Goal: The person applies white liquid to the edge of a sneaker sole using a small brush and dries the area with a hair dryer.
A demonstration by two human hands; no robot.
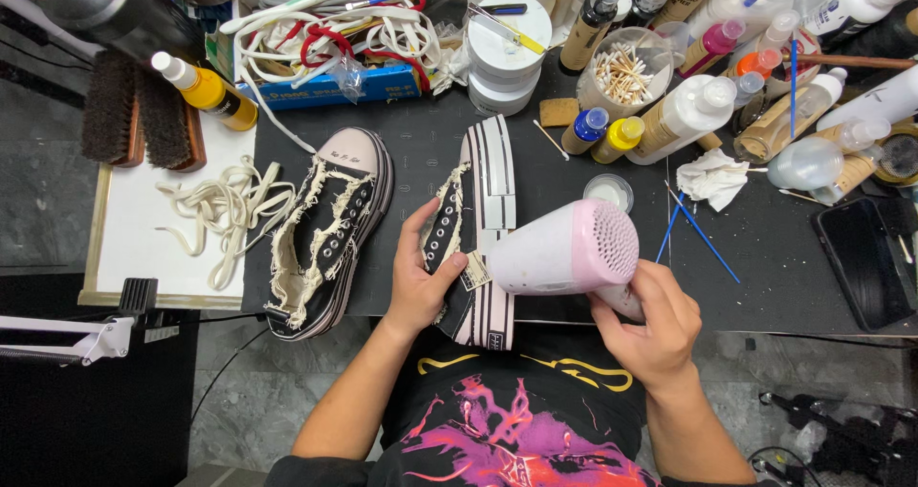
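While I look down from the head cam, notes as follows:

L hand: my left hand [418,281] has its grip wrapped on the black sneaker [469,248], which stands tipped on its side at the front edge of the tabletop [765,277], sole stripes facing right; thumb over the eyelet row.
R hand: my right hand [655,324] is clenched round the handle of the pink hair dryer [569,248]; handle itself mostly hidden by fingers. Nozzle end points at the shoe, touching or just off it, can't tell which.
Hidden/cut off: shoe heel partly behind dryer body; paper tag at collar too small to read; bottles along top edge cropped; dark phone-like slab [861,262] at far right, hard to make out.
Materials: sneaker canvas w/ frayed cream edging, thick striped rubber sole. Dryer smooth plastic, round perforated rear grille.
2nd shoe: matching sneaker [325,234] lies well left of the held one, laces out.
Laces: cream flat laces [225,215] piled on white board, left.
Other: two bristle brushes [139,109] top left; jar of cotton swabs [623,74] amid bottles.
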